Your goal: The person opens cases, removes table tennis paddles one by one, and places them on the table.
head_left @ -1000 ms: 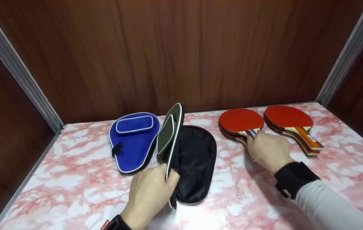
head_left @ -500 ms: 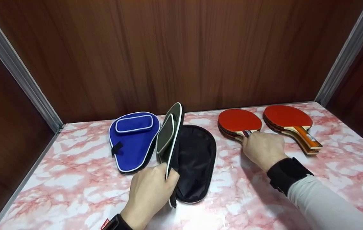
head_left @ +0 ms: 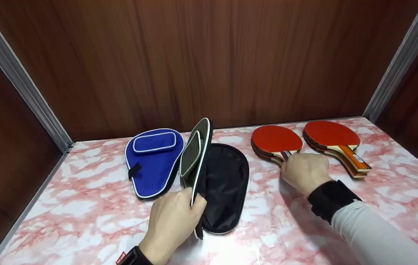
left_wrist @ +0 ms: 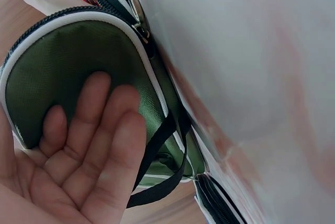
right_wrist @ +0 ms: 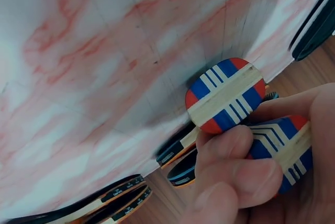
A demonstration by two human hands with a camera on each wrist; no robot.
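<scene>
My left hand (head_left: 175,217) pinches the narrow end of the raised cover of a dark green table tennis paddle case (head_left: 190,154) with white piping. In the left wrist view, my fingers (left_wrist: 94,124) lie against its green fabric beside a black strap (left_wrist: 162,166). The case's black lining (head_left: 227,187) lies spread to the right. My right hand (head_left: 306,173) grips the handle of the top red table tennis paddle (head_left: 277,138) in the left stack. The right wrist view shows its striped handle end (right_wrist: 285,153) in my fingers, with a second paddle's handle end (right_wrist: 225,96) closer to the table.
A blue paddle case (head_left: 153,165) with a small pocket lies to the left of the green one. Another stack of red paddles (head_left: 332,134) with orange handles lies at the far right. Brown wood panels (head_left: 216,62) stand behind the pink marbled table (head_left: 84,206).
My right hand has shifted slightly left along the paddle handle and curled more closely round it. My left hand and the raised cover have stayed in place.
</scene>
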